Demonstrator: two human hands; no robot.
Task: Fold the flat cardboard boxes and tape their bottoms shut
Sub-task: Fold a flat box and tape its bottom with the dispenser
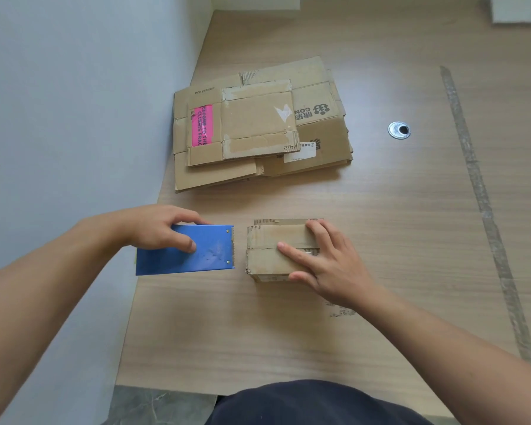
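Wooden desk (380, 210) by the wall, flat boxes (258, 127) stacked behind, and the right hand (325, 262) presses spread fingers on the folded box (273, 259) while the left hand (154, 228) grips the blue tape dispenser (190, 253) just beside it, so taping's underway, next probably drawing tape across the seam.

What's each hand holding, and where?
Left hand grips the blue tape dispenser at its far rear corner. Right hand grips nothing; it presses flat on top of the small box.
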